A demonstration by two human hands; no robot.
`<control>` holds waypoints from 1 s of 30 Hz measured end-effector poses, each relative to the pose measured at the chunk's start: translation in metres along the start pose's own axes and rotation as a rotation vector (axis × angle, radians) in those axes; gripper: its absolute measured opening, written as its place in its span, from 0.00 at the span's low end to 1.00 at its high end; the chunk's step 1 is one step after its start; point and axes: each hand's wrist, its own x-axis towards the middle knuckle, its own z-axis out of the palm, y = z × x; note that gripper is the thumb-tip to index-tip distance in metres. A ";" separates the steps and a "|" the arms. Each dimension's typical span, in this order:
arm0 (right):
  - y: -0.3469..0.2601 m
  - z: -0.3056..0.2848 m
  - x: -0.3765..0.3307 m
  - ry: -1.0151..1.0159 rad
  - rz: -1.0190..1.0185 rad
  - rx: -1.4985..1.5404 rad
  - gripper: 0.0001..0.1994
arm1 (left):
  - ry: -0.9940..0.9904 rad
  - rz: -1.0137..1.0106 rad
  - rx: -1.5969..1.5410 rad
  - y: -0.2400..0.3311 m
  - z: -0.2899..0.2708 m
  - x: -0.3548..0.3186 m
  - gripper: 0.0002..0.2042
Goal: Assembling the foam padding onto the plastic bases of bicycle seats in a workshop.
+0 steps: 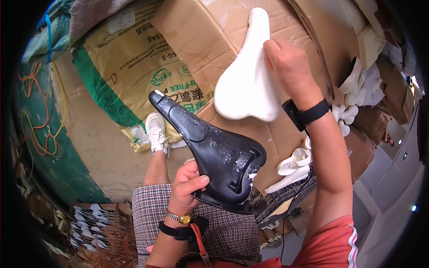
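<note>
Holding a white saddle-shaped piece (241, 82) at far centre, narrow nose pointing far and broad, two-lobed end toward the near side. Holding a black saddle shell (214, 149) nearer, nose aimed far left, broad end turned near right and whitish residue across the face. Showing only a slim strip of cardboard (192, 27) between the near edge of the white piece and the far edge of the black one; cannot tell the gap in depth. Opening wider to the left of the white piece, over bare cardboard and a yellow-green sack (123, 73), with a white shoe (156, 129) just near of the black nose. Tighter on the right, toward loose white pieces (297, 163) beside a dark crate (297, 187).

Pinching the white piece by its right edge with the right hand (290, 69), knuckles up, forearm reaching far from the near right, wrist circled by a black band (313, 112). Clasping the left edge of the black shell with the left hand (187, 185), thumb laid over the face, fingers mostly hidden behind, wrist low above checked shorts (152, 201) and bearing a gold-faced watch (184, 219).
</note>
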 end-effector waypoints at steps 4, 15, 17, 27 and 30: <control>0.025 0.017 0.010 0.088 0.031 0.077 0.04 | -0.010 0.015 -0.006 0.000 0.004 0.000 0.18; 0.033 0.002 -0.052 0.205 0.525 0.392 0.06 | -0.046 -0.017 0.048 -0.001 0.001 -0.004 0.17; 0.014 0.000 -0.053 0.157 0.533 0.488 0.06 | -0.061 -0.033 0.090 -0.002 0.002 -0.004 0.17; -0.023 0.008 -0.027 0.155 0.406 0.456 0.35 | -0.057 -0.016 0.197 -0.021 0.007 -0.002 0.16; -0.053 -0.006 -0.040 -0.002 0.416 0.330 0.44 | 0.005 -0.038 0.226 -0.023 0.014 -0.002 0.15</control>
